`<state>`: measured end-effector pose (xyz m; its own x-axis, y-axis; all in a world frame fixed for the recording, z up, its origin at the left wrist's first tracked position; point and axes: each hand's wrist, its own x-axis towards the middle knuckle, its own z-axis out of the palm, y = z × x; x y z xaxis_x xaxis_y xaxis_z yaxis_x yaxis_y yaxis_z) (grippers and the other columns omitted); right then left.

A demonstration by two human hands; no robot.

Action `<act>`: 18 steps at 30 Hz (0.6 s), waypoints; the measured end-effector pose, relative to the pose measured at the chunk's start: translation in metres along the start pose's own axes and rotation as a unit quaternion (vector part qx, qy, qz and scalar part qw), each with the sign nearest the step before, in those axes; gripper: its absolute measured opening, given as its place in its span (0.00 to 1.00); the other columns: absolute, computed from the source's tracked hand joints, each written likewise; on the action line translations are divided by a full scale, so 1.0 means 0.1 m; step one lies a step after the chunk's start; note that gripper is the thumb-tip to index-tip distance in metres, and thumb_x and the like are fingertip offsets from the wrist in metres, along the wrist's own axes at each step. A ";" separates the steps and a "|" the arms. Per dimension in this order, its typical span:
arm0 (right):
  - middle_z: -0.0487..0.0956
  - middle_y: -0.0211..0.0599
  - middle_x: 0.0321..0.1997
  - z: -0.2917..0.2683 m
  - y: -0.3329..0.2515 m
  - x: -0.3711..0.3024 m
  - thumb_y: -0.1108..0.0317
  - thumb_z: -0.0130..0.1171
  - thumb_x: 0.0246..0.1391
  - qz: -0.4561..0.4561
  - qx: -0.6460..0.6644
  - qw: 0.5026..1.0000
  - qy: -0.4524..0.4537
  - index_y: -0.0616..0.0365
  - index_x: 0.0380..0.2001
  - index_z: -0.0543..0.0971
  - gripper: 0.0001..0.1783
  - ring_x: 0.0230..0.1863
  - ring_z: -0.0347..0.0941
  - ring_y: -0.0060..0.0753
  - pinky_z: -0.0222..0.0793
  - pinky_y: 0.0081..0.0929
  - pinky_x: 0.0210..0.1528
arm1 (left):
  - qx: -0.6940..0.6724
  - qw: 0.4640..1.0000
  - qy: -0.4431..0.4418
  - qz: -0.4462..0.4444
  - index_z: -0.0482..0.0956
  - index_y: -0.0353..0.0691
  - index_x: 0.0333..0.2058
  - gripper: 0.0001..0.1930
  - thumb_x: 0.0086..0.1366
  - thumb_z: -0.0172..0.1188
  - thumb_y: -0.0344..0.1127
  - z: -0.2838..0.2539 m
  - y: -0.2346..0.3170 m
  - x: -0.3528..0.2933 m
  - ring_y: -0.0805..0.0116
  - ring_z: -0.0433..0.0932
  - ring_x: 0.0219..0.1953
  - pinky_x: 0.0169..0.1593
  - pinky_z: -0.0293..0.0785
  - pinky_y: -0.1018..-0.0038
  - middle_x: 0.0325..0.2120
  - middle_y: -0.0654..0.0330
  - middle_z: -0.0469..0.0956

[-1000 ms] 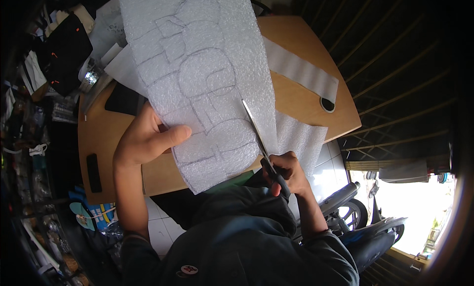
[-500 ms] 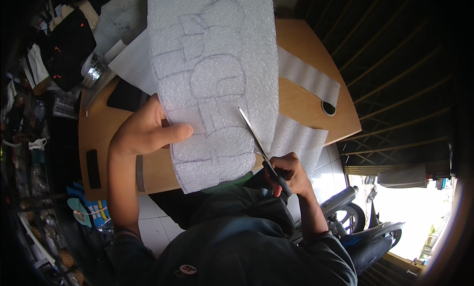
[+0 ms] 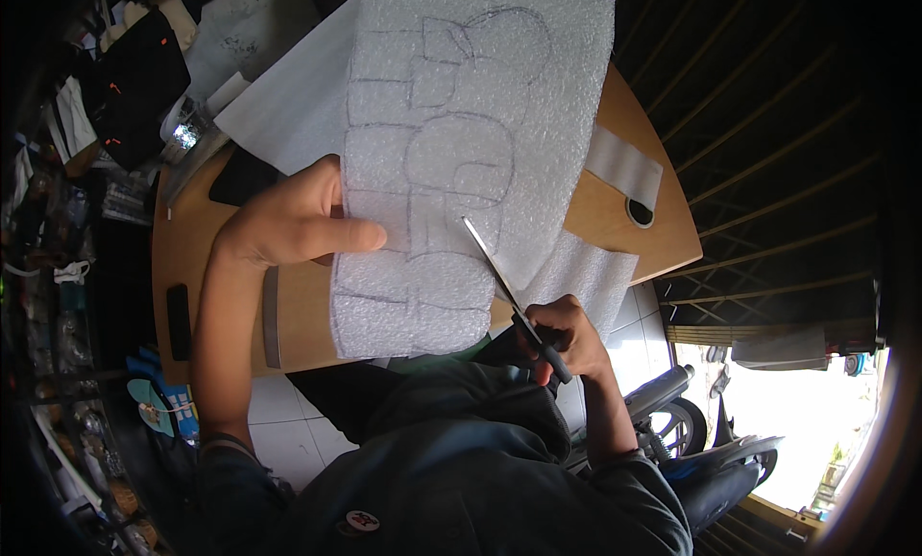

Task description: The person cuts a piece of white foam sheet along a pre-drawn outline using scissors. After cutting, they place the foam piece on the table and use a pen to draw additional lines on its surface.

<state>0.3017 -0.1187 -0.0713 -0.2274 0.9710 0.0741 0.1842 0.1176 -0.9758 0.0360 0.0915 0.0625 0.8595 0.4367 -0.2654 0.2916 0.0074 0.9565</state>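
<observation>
A large sheet of white foam wrap [image 3: 461,153], with a figure drawn on it in dark pen lines, is held up over the table. My left hand [image 3: 307,220] pinches its left edge, thumb on top and fingers hidden behind. In my right hand [image 3: 571,335] is a pair of black-handled scissors [image 3: 495,263], with fingers wrapped round the handles. One blade lies over the sheet's face, pointing up and left; the other is hidden behind it. The lower right edge, beside the scissors, is cut along the drawn outline.
Below the sheet stands a wooden table [image 3: 677,225] with a round cable hole. More foam pieces [image 3: 600,278] lie on it at the right, and a white sheet [image 3: 288,105] at the back left. A dark phone [image 3: 179,321] rests near the left edge. A motorcycle [image 3: 691,431] stands at the lower right.
The foam sheet has turned clockwise, its top swinging to the right and its lower end rising slightly. My left hand has shifted up with it. The right hand and scissors have hardly moved.
</observation>
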 end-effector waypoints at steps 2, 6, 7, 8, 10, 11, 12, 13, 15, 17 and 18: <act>0.73 0.27 0.13 0.01 0.00 -0.01 0.37 0.67 0.45 0.017 0.015 1.000 0.009 0.59 0.19 0.76 0.32 0.15 0.72 0.21 0.59 0.20 0.18 | -0.003 1.000 0.017 0.018 0.61 0.22 0.58 0.36 0.56 0.67 0.35 0.00 -0.08 -0.01 0.68 0.75 0.48 0.50 0.73 0.73 0.49 0.48 0.75; 0.71 0.29 0.15 0.07 0.13 -0.04 0.50 0.78 0.37 -0.019 0.061 0.997 0.031 0.60 0.21 0.74 0.27 0.17 0.67 0.20 0.56 0.24 0.20 | -0.051 0.993 0.064 0.082 0.65 0.20 0.54 0.33 0.57 0.66 0.37 0.22 -0.16 -0.03 0.69 0.77 0.44 0.46 0.75 0.74 0.44 0.48 0.78; 0.71 0.28 0.15 0.10 0.14 -0.05 0.47 0.77 0.37 -0.019 0.069 0.996 0.043 0.60 0.21 0.74 0.29 0.17 0.67 0.19 0.56 0.24 0.20 | -0.057 0.993 0.059 0.088 0.65 0.20 0.53 0.32 0.57 0.66 0.38 0.27 -0.17 -0.03 0.69 0.77 0.44 0.46 0.75 0.74 0.43 0.48 0.78; 0.71 0.27 0.15 0.13 0.14 -0.06 0.43 0.77 0.36 -0.019 0.077 0.995 0.054 0.60 0.21 0.74 0.31 0.18 0.67 0.19 0.55 0.23 0.20 | -0.051 0.993 0.056 0.093 0.66 0.19 0.53 0.32 0.58 0.66 0.38 0.27 -0.20 -0.03 0.70 0.77 0.42 0.45 0.75 0.74 0.42 0.49 0.78; 0.71 0.26 0.15 0.17 0.10 -0.04 0.35 0.74 0.35 -0.011 0.089 0.994 0.058 0.60 0.21 0.75 0.35 0.18 0.66 0.18 0.55 0.22 0.20 | -0.037 0.993 0.051 0.103 0.66 0.19 0.52 0.32 0.58 0.65 0.39 0.27 -0.25 -0.02 0.71 0.78 0.40 0.44 0.75 0.74 0.39 0.50 0.79; 0.71 0.25 0.15 0.19 0.09 -0.03 0.31 0.72 0.35 -0.006 0.096 0.994 0.060 0.60 0.22 0.75 0.38 0.18 0.66 0.18 0.55 0.22 0.20 | -0.046 0.993 0.050 0.096 0.66 0.19 0.52 0.32 0.58 0.66 0.40 0.28 -0.27 -0.04 0.71 0.78 0.38 0.42 0.75 0.75 0.38 0.50 0.80; 0.71 0.25 0.15 0.21 0.09 -0.03 0.30 0.71 0.35 -0.020 0.102 0.992 0.068 0.60 0.22 0.75 0.39 0.18 0.66 0.18 0.55 0.22 0.20 | -0.062 0.990 0.066 0.106 0.66 0.20 0.52 0.32 0.59 0.66 0.40 0.33 -0.29 -0.04 0.72 0.78 0.36 0.40 0.75 0.76 0.37 0.51 0.80; 0.71 0.25 0.15 0.24 0.10 -0.02 0.29 0.70 0.35 -0.035 0.107 0.991 0.077 0.61 0.23 0.75 0.40 0.18 0.66 0.19 0.55 0.22 0.20 | -0.079 0.987 0.081 0.118 0.66 0.20 0.53 0.31 0.59 0.66 0.40 0.38 -0.31 -0.03 0.73 0.78 0.34 0.38 0.75 0.77 0.36 0.52 0.80; 0.71 0.26 0.15 0.28 0.12 -0.01 0.27 0.67 0.35 -0.058 0.099 0.988 0.099 0.61 0.25 0.76 0.42 0.18 0.65 0.19 0.56 0.22 0.20 | -0.118 0.974 0.121 0.148 0.66 0.22 0.53 0.30 0.59 0.66 0.39 0.57 -0.32 -0.01 0.77 0.76 0.30 0.32 0.73 0.80 0.32 0.55 0.79; 0.72 0.26 0.15 0.31 0.14 -0.03 0.25 0.66 0.35 -0.070 0.086 0.985 0.131 0.62 0.27 0.76 0.43 0.18 0.65 0.19 0.56 0.22 0.20 | -0.140 0.977 0.109 0.121 0.66 0.23 0.52 0.29 0.60 0.65 0.38 0.63 -0.32 -0.04 0.81 0.74 0.26 0.27 0.71 0.83 0.30 0.58 0.78; 0.72 0.26 0.16 0.33 0.13 -0.02 0.25 0.65 0.35 -0.077 0.087 0.982 0.148 0.63 0.28 0.77 0.44 0.18 0.65 0.19 0.56 0.23 0.20 | -0.146 0.981 0.092 0.093 0.66 0.23 0.52 0.29 0.60 0.65 0.38 0.63 -0.32 -0.06 0.83 0.73 0.24 0.24 0.69 0.85 0.29 0.59 0.78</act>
<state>0.2734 -0.1261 -0.0912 0.0529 0.9656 0.2546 -0.0017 0.2551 -0.9669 0.0480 0.0317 0.0256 0.7883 0.6096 -0.0834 -0.0182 0.1586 0.9872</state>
